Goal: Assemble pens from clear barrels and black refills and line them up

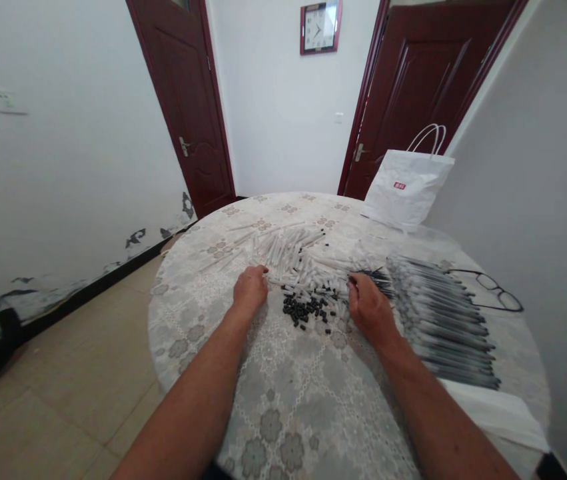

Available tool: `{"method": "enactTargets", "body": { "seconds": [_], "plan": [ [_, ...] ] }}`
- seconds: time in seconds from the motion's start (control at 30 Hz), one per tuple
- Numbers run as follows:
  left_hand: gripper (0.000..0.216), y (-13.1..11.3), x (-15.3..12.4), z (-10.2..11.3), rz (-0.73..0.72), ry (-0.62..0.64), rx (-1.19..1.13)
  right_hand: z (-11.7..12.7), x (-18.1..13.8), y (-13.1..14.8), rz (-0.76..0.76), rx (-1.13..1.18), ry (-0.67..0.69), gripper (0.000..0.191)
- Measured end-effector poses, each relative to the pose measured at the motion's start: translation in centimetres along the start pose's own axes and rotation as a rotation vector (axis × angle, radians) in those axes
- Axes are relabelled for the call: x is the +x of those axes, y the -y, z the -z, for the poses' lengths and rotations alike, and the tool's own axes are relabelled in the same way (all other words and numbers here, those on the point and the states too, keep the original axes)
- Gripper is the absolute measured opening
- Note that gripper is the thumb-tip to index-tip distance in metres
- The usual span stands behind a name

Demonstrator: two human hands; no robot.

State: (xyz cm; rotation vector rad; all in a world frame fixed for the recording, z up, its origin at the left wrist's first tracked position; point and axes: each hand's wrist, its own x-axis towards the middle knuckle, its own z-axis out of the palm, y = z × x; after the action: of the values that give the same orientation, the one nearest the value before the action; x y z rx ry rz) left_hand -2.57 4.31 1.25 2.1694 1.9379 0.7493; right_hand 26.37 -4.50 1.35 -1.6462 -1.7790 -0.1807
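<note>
My left hand (252, 287) is closed at the left edge of a loose heap of white pen barrels (283, 247), its thumb and forefinger together; whatever they pinch is too small to make out. Across the heap, my right hand (369, 307) is closed too, its fingertips beside a bundle of thin dark pen refills (380, 277). I cannot tell what, if anything, lies in those fingers. Between the hands, toward me, small black pen caps (300, 308) are scattered on the table. Many grey, dark-tipped pens (448, 320) lie side by side right of my right hand.
A patterned cloth covers the round table (270, 427). Eyeglasses (493, 287) lie beyond the pens, at the right. A white paper bag (408, 187) stands at the back right. Folded white material (498, 413) rests near the right front edge.
</note>
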Motion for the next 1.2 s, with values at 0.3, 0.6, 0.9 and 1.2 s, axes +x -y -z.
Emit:
{"method": "enactTargets", "body": {
  "seconds": [0.3, 0.6, 0.9, 1.2],
  "plan": [
    [0.022, -2.2, -0.4, -1.2, -0.246, 0.079, 0.138, 0.2, 0.1, 0.4, 0.142, 0.138, -0.104, 0.026],
    [0.017, -1.1, 0.1, 1.9, -0.276, 0.197, -0.159, -0.2, 0.1, 0.3, 0.247, 0.119, -0.143, 0.018],
    [0.034, -2.7, -0.5, 4.6, -0.022, 0.191, -0.835, -0.5, -0.4, 1.0, 0.2, 0.139, -0.098, 0.023],
    [0.029, -4.6, -2.0, 2.4, 0.241, 0.223, -1.492, -1.1, -0.7, 1.3, 0.212, 0.181, -0.105, 0.028]
  ]
}}
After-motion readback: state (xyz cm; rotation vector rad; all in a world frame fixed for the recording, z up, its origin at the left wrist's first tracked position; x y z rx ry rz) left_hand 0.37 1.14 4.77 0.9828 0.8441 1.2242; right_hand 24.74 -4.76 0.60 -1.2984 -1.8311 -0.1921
